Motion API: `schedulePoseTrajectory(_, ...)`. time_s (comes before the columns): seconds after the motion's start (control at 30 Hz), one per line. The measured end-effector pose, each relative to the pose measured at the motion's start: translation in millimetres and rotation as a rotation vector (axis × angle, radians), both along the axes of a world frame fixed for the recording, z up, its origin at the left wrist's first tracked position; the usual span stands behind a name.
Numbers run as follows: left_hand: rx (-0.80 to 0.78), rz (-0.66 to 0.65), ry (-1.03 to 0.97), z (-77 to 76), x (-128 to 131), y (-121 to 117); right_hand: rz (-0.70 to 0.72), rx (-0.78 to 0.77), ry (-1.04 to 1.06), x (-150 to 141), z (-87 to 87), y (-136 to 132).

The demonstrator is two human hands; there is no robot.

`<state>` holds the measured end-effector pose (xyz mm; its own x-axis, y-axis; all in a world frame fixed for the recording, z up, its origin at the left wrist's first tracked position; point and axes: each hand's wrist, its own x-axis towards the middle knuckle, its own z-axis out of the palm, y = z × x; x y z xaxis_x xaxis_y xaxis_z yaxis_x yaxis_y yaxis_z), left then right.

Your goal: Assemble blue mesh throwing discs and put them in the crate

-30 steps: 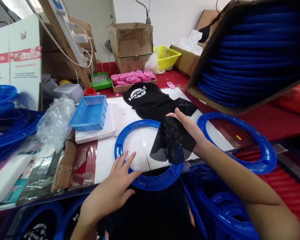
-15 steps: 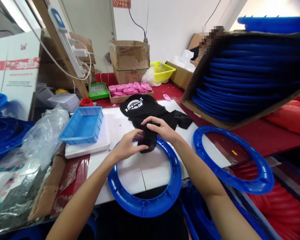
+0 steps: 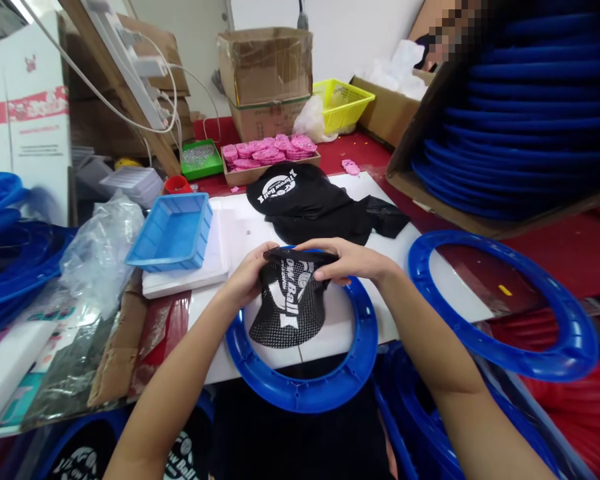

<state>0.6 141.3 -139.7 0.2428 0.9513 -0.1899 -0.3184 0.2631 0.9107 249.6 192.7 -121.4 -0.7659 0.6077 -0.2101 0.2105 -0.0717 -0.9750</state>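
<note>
A black mesh cloth piece (image 3: 293, 320) with white "Throw Ball" lettering hangs spread between my hands. My left hand (image 3: 250, 273) is closed on its upper left edge. With thumb and fingers, my right hand (image 3: 353, 260) grips the upper right edge. Below the cloth lies a blue plastic ring (image 3: 300, 395), its near rim overhanging the front of the white board (image 3: 250, 230). More black printed cloth (image 3: 325, 217) is heaped on the board just beyond my hands.
A light blue tray (image 3: 173, 233) stands to the left. Behind are a carton of pink pieces (image 3: 267, 153), a green tray (image 3: 200, 160) and a yellow basket (image 3: 343, 107). At right are a second blue ring (image 3: 500, 357) and a tilted box of stacked rings (image 3: 525, 133).
The bunched black cloth has been opened out between my hands, so its white print shows. My right hand has turned and gripped the cloth's right side. The view has shifted.
</note>
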Motion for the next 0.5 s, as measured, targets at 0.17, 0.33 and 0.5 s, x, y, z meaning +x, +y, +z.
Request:
schedulePoseTrajectory(0.17, 0.024, -0.096, 0.205, -0.4, -9.3, 6.4, 0.254, 0.065, -0.21, 10.9, 3.8, -0.4)
schedulePoseTrajectory(0.33, 0.332, -0.066, 0.854, 3.3, -16.4, 4.3, 0.353, 0.176, -0.289, 18.6, 6.1, 0.9)
schedulePoseTrajectory(0.5, 1.07, -0.192, 1.2, 2.5, -6.0, -13.1, 0.266, 0.477, -0.145, 17.3, 7.6, 4.9)
